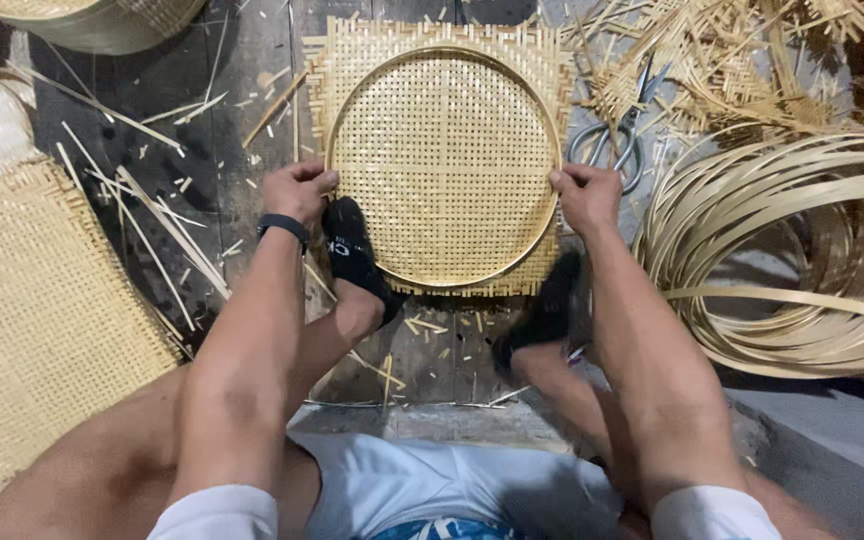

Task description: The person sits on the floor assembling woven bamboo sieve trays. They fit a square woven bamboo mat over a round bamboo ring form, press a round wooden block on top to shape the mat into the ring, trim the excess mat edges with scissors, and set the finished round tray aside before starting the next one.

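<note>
From overhead, the left hand (297,192) pinches the round bamboo hoop (444,52) at nine o'clock and the right hand (585,197) clenches it at three, both feet pinning the near edge. To seat it well, I'd press evenly on both sides so the ring stays centred on the square woven mat (444,165). The mat is pale, open-weave, with frayed edges, lying on the dark floor (242,60) straight ahead, scissors (614,142) just beside it.

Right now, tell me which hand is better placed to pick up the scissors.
Right. The right hand grips the hoop rim directly beside the scissors; the left hand sits across the woven tray, farther away.
</note>
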`<state>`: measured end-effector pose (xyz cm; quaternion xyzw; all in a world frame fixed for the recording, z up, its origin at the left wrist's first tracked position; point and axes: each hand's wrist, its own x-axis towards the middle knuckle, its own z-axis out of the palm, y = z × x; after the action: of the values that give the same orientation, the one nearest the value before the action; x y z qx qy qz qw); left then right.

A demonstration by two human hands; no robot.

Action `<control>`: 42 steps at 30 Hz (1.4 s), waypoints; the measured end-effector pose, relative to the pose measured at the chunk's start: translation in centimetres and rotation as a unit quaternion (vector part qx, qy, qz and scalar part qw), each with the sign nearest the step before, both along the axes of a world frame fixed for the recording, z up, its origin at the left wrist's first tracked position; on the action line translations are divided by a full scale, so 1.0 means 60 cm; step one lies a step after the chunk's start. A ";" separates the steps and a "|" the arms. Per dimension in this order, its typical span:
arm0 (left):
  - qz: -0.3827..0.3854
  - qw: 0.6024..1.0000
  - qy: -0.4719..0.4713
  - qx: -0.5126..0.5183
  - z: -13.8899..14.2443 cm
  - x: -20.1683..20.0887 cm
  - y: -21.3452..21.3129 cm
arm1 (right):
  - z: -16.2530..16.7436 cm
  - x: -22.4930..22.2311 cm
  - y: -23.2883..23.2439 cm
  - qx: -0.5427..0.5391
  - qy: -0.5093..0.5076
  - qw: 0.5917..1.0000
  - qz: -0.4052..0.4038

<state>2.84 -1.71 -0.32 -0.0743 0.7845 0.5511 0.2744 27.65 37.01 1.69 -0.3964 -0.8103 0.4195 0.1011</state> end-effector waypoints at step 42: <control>-0.390 0.860 0.308 -0.114 0.062 -0.152 0.345 | 0.082 -0.096 -0.275 0.070 -0.045 0.925 0.372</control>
<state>-6.26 19.02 3.41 0.3806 0.8511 0.3010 0.2006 21.91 20.50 6.62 -0.0771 -0.9304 0.3512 -0.0713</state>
